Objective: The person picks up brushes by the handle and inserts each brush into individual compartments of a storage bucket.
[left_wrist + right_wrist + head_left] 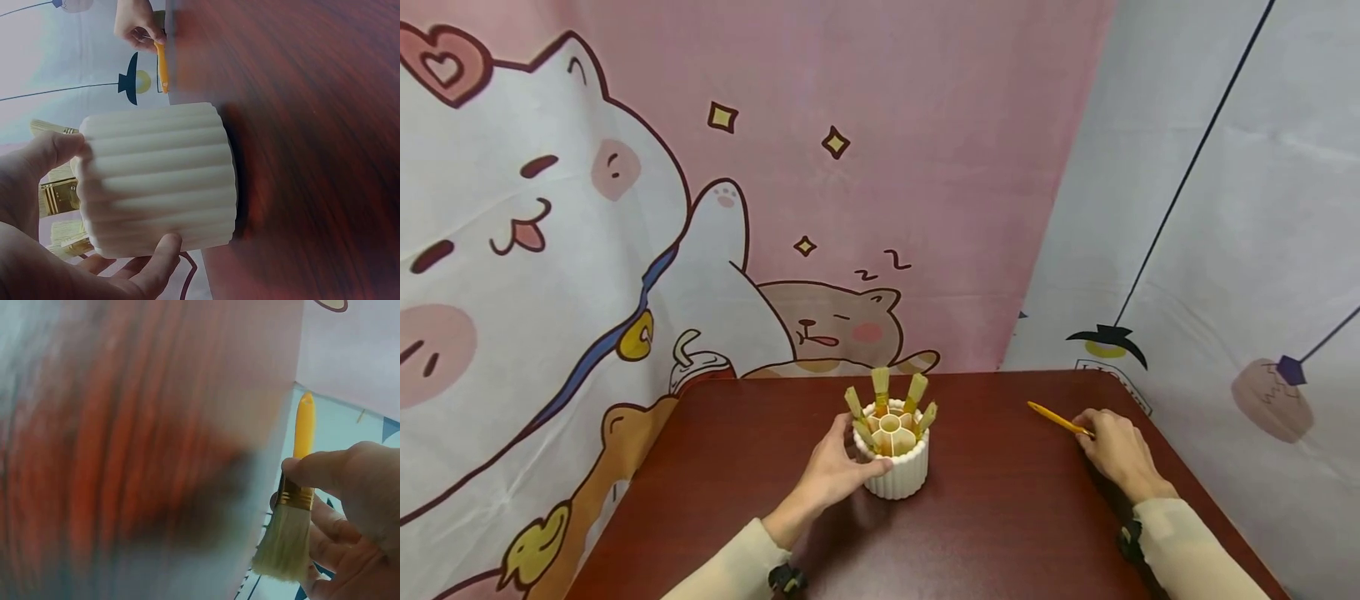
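A white ribbed round holder [897,477] with inner compartments stands upright on the table. Several paintbrushes [881,385] stick out of it, bristles upward. My left hand [835,471] grips the holder from its left side, the thumb at the near rim; in the left wrist view the fingers and thumb [53,150] lie around its wall. Off to the right, my right hand [1116,448] pinches a paintbrush with a yellow handle [1051,415]. In the right wrist view that brush's bristles [284,544] hang by the palm, and thumb and fingers hold it near its metal band.
The dark red-brown wooden table [737,467] shows grain in both wrist views. Behind it hangs a pink cloth backdrop [887,167] with cartoon cats, and a pale cloth [1247,250] hangs at the right.
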A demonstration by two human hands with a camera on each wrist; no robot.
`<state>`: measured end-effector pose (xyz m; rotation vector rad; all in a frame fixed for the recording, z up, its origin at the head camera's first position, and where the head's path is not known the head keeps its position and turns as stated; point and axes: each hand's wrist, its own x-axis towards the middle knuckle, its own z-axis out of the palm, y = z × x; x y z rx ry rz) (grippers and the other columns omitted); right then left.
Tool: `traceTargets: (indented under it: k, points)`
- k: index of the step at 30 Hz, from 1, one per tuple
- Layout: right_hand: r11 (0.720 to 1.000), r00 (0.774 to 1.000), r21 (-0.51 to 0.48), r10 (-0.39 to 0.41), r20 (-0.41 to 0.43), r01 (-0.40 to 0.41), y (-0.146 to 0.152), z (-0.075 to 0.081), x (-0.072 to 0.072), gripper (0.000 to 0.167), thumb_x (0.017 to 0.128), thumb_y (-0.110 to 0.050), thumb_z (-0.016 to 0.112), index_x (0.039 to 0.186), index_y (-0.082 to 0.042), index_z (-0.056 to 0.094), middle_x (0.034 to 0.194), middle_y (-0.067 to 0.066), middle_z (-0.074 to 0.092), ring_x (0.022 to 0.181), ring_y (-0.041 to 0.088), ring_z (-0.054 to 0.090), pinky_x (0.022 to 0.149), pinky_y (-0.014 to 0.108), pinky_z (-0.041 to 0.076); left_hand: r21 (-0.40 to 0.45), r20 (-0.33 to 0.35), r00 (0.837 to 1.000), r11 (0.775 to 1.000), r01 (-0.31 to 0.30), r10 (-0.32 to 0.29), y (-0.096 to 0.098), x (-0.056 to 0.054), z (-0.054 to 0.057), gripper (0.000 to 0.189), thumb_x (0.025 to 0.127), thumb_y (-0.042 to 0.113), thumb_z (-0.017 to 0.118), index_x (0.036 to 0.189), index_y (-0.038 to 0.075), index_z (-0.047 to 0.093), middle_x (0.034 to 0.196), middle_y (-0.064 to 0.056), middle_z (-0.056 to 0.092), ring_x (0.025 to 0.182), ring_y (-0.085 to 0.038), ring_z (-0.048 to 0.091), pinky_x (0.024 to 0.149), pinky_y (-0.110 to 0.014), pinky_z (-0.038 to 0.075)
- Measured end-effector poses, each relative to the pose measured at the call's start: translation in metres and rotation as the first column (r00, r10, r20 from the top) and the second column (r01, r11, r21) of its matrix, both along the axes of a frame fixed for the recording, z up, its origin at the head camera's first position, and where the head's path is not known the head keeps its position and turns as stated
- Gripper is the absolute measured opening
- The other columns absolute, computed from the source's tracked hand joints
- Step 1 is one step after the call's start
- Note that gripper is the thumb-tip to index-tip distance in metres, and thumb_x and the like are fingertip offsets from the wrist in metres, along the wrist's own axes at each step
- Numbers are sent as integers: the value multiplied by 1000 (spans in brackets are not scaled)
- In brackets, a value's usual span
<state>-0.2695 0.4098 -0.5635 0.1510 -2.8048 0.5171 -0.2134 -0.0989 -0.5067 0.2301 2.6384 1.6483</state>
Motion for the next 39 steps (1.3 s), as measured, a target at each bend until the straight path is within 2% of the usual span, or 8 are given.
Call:
traceTargets:
  k: [10,13,17,20,22,28,34,39]
  points:
    - [999,1000,-50,-12,14,13,-18,12,3,24,101,-8,85,124,-2,83,117,26,81,89,33,73,71,51,61,-10,7,1000,1000,9,-9,-1,-1,0,95,88,29,103,164,4,51,154,-26,70,136,-43,73,112,-61,63]
    - [998,1000,-62,-12,-3,12,-24,16,5,24,101,-8,85,125,-2,83,117,26,81,91,36,75,71,53,62,-6,7,1000,1000,9,-9,-1,-1,1,95,88,29,103,164,4,51,155,-27,70,136,-44,73,112,-61,63]
    - [997,999,-79,0,-42,-3,-32,24,6,24,100,-7,86,123,0,84,114,26,83,95,41,78,78,61,65,1,8,1000,1000,10,-10,-1,-1,1,95,88,28,103,164,4,51,157,-27,68,137,-45,74,111,-61,64]
    - [995,997,-99,14,-78,-22,-39,30,7,23,98,-5,88,121,1,84,110,24,86,94,40,79,81,63,64,6,10,1000,1000,11,-11,-1,-1,1,96,88,27,103,164,4,50,157,-27,68,136,-45,74,109,-59,65]
    - [993,995,-113,17,-97,-28,-44,34,9,23,98,-5,89,119,0,85,108,23,86,92,38,79,80,58,64,8,11,1000,1000,11,-11,-1,-1,1,96,88,27,103,164,4,50,157,-26,68,135,-44,75,108,-58,66]
    - [987,993,-160,11,-114,-30,-60,49,15,21,98,-7,92,116,-2,85,107,21,87,83,26,77,69,33,56,8,12,1000,1000,9,-9,-1,0,0,97,88,27,103,165,4,50,157,-26,68,134,-43,75,109,-58,65]
    - [982,987,-186,14,-161,-44,-79,63,27,21,96,-7,95,116,-6,86,108,17,89,89,32,83,70,28,57,1,13,1000,1000,8,-8,-1,1,0,95,88,29,103,164,5,51,155,-25,70,134,-41,74,110,-59,64]
    - [979,978,-194,21,-208,-62,-92,78,31,23,94,-9,98,115,-10,87,107,13,90,84,24,77,68,26,52,3,6,1000,1000,9,-9,-2,0,0,94,88,29,103,163,5,51,155,-24,70,131,-38,75,108,-56,64]
